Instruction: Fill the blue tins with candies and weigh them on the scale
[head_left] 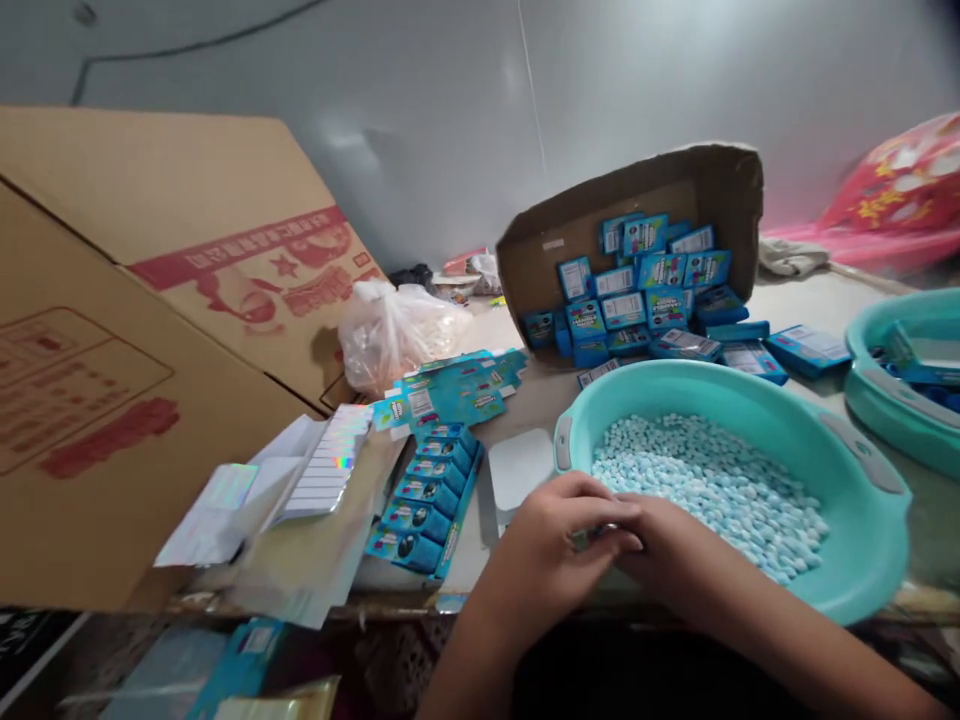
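Observation:
My left hand (562, 525) and my right hand (649, 525) meet at the near left rim of a turquoise basin (870, 560). The left thumb and fingers are curled together against the right hand. My right hand's fingers are mostly hidden behind the left, bent inward. A tiny pale bit shows between the hands, too small to name. Inside the basin lies a heap of small pale-blue and white candies (712, 480). Just left of the basin is a flat white device like a small scale (521, 465). Beside it stands a row of small blue boxes (427, 495) in a tray.
Flattened blue cartons (450, 390) lie behind the row. An open cardboard box (532, 270) on its side spills filled-looking blue boxes (667, 270). Sticker sheets (326, 465), a plastic bag (397, 330), a big carton (247, 230) and a second basin (870, 400) surround the work spot.

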